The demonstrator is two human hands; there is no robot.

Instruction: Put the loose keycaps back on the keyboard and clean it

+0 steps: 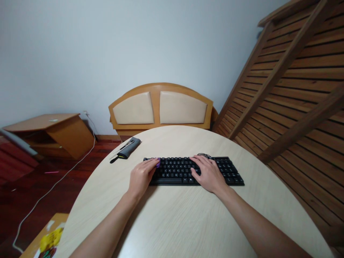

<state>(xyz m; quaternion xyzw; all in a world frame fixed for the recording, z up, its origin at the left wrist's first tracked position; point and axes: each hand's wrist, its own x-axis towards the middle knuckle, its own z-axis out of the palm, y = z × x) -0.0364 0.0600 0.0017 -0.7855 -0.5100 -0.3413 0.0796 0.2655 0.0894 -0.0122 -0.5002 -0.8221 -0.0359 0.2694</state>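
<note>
A black keyboard [176, 171] lies flat on the pale round table [172, 222], its long side facing me. My left hand [142, 174] is at the keyboard's left end, fingers closed on a small purple piece [158, 163] that touches the keys. Most of that piece is hidden under the fingers, so its kind cannot be made out. Over the right part of the keyboard, just left of the number pad, rests my right hand [208, 173], its fingers spread and holding nothing. The keyboard's coiled cable [203, 155] shows behind it.
A grey pouch [131, 147] with thin tools on it lies at the table's back left. Beyond the table stands a padded headboard [161, 107]. Wooden slats [290, 89] lean at right. A low cabinet [61, 136] and white cable [64, 175] are at left.
</note>
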